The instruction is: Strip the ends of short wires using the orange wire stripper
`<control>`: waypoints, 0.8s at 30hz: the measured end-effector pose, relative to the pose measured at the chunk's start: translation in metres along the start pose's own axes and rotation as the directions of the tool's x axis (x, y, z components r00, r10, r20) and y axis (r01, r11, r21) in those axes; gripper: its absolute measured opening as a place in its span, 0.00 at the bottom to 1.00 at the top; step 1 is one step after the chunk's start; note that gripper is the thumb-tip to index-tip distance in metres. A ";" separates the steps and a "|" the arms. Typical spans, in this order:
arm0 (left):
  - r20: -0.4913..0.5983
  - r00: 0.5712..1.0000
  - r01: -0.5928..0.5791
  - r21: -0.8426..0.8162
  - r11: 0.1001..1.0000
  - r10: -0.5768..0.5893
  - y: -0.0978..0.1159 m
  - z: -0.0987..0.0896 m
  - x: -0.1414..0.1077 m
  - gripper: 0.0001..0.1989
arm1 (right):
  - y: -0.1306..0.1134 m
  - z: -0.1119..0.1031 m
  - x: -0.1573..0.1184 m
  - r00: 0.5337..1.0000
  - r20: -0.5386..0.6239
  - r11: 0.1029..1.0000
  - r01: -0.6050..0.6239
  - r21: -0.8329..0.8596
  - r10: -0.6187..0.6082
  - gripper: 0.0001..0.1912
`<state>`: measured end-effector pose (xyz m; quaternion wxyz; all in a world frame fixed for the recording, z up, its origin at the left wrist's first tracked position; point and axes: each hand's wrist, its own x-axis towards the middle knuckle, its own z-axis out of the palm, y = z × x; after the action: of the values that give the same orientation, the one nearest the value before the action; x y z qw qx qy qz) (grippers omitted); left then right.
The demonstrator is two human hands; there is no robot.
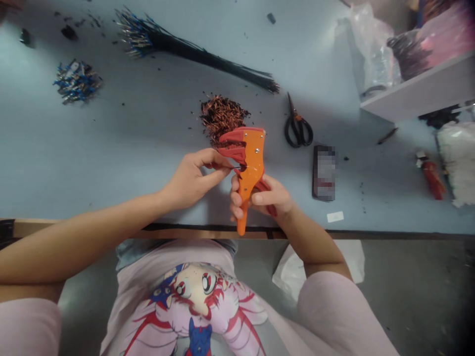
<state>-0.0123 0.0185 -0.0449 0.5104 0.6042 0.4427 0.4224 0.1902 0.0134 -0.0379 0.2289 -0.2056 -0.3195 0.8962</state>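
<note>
My right hand [273,197] curls round the orange wire stripper [254,160]; my left hand [193,179] pinches a thin wire [236,168] at its side

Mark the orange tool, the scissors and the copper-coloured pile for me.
Orange tool [254,160], head view: its orange body.
Scissors [297,118], head view: near the pivot.
Copper-coloured pile [222,114], head view: its middle.

The wire stripper [253,160] in the right hand [274,197] has a smooth, glossy orange body, red plastic-looking parts and shiny metal screws [257,151]. Just beyond the grip, the clippings [222,116] look coppery and rough. Right of it, the scissors [297,118] have smooth black handles. The tabletop [148,123] around it is smooth, with a soft sheen.
</note>
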 end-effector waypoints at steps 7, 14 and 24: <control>0.019 0.991 -0.137 0.133 0.982 0.135 -0.002 0.001 -0.002 0.06 | 0.001 0.004 -0.001 1.000 -0.001 0.999 -0.013 -0.031 0.013 0.16; 0.058 0.987 -0.157 0.177 0.972 0.149 -0.002 0.001 -0.002 0.06 | 0.003 0.003 -0.001 0.999 -0.019 0.998 -0.037 -0.053 0.036 0.13; 0.077 0.986 -0.161 0.230 0.960 0.147 -0.001 0.000 -0.002 0.05 | 0.002 0.008 0.000 1.000 -0.021 0.996 -0.021 -0.089 0.019 0.12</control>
<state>-0.0129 0.0169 -0.0458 0.4137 0.7053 0.4259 0.3873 0.1857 0.0085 -0.0338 0.2138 -0.2278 -0.3550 0.8811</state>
